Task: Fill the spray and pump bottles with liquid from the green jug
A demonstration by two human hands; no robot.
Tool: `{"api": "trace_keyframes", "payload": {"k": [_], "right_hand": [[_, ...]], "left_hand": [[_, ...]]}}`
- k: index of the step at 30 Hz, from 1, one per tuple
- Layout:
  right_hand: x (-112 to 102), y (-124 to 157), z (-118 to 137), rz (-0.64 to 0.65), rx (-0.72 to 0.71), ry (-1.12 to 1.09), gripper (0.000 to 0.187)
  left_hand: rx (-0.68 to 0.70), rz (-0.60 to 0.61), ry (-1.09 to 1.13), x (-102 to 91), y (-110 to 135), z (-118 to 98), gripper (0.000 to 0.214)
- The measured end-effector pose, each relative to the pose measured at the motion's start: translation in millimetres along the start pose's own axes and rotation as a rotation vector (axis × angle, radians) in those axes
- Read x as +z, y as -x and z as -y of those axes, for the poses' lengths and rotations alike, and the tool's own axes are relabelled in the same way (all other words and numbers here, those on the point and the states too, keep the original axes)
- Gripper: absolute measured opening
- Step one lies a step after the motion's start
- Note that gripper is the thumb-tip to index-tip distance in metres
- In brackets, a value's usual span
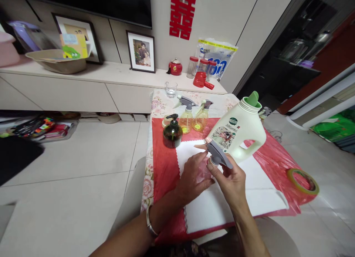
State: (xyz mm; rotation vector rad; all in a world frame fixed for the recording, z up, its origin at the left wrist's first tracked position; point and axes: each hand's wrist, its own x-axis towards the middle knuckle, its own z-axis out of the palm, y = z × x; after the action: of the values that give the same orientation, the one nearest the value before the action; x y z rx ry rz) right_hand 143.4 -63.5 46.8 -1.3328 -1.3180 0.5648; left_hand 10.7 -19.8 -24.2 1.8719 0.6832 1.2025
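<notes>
Pink spray bottle (204, 169) in two hands (232, 178), one jug (230, 122), three red-lidded jars (191, 68)

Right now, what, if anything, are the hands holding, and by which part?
A pink spray bottle: the left hand holds its body, the right hand its neck, just under the grey spray head.

the room has soft, quite even light, which comes from outside the view. the red plastic sheet (277, 153) shows shiny streaks on its right side, and the floor tiles (83, 183) carry a pale sheen. the wide lens stretches the borders; there the purple jug (24, 34) looks smeared. the pink spray bottle (203, 171) is slightly soft in detail.
</notes>
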Motion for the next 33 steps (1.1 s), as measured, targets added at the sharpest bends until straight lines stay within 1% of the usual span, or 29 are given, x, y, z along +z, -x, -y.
{"api": "trace_keyframes", "payload": {"k": [3, 7, 11, 13, 16, 18, 21, 25, 30, 33], "right_hand": [[2, 3, -2, -0.021, -0.015, 0.051, 0.035], [7, 5, -4, -0.056, -0.021, 0.108, 0.035], [9, 6, 1, -0.105, -0.041, 0.176, 0.032], [7, 6, 5, -0.074, -0.066, 0.196, 0.031], [1, 6, 12, 0.014, -0.103, 0.207, 0.029], [-2, 5, 13, 0.038, -0.117, 0.204, 0.027], [-3, 6, 7, 0.009, -0.122, 0.17, 0.024], [0, 7, -3, -0.027, -0.103, 0.123, 0.026], [3, 10, -4, -0.044, -0.101, 0.128, 0.03], [12, 13, -8, -0.113, -0.072, 0.103, 0.028]], "left_hand": [[0.06, -0.011, -0.027, -2.8, -1, -5, 0.067], [0.119, -0.029, -0.042, -3.1, -3, -6, 0.067], [0.115, -0.01, -0.061, -3.3, -3, -8, 0.062], [0.11, -0.01, -0.07, -3.6, -3, -8, 0.062], [0.112, -0.011, -0.082, -3.9, -3, -9, 0.064], [0.114, -0.004, -0.074, -4.0, -2, -8, 0.066], [0.118, 0.003, -0.061, -4.4, -2, -8, 0.069], [0.105, 0.017, -0.073, -5.2, -2, -8, 0.07], [0.106, 0.016, -0.084, -4.4, -2, -10, 0.069], [0.125, -0.012, -0.1, -3.4, -1, -11, 0.07]]}}
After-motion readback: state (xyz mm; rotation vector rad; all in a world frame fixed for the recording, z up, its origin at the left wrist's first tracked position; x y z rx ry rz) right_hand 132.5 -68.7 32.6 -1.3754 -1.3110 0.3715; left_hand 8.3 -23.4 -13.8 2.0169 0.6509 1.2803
